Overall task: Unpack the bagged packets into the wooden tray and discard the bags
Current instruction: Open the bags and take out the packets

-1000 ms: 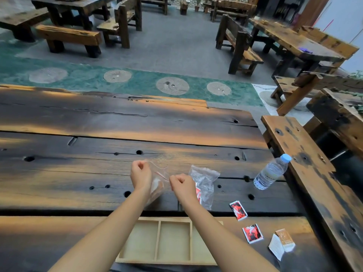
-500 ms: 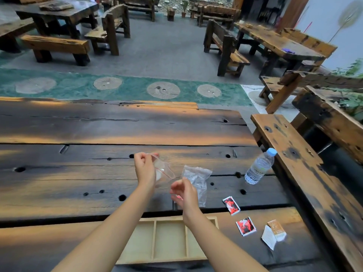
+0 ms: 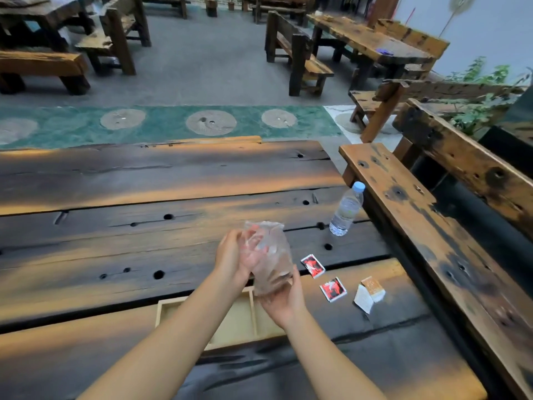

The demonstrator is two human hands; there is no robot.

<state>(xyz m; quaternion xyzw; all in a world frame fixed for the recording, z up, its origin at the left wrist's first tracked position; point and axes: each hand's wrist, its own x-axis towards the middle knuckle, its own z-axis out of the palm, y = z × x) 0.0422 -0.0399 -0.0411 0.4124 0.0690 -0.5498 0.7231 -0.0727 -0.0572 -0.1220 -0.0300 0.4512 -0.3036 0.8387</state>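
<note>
Clear plastic bags [image 3: 269, 256] are bunched together between both hands above the dark wooden table [image 3: 115, 249]. My left hand [image 3: 230, 255] presses them from the left side. My right hand [image 3: 284, 301] cups them from below. I cannot tell whether a packet is inside. The pale wooden tray [image 3: 170, 308] with dividers lies under my forearms, partly hidden. Two red-and-black packets [image 3: 313, 265] [image 3: 333, 289] lie on the table to the right of the tray. An orange packet [image 3: 373, 287] and a white packet [image 3: 362, 299] rest beside them.
A water bottle [image 3: 346, 210] stands near the table's right edge. A wooden bench [image 3: 432, 241] runs along the right side. More tables and benches stand across the grey floor behind.
The hands were apart, each at a bag; now both bags are gathered into one bundle between them, and the hands have shifted right. The camera has turned slightly left.
</note>
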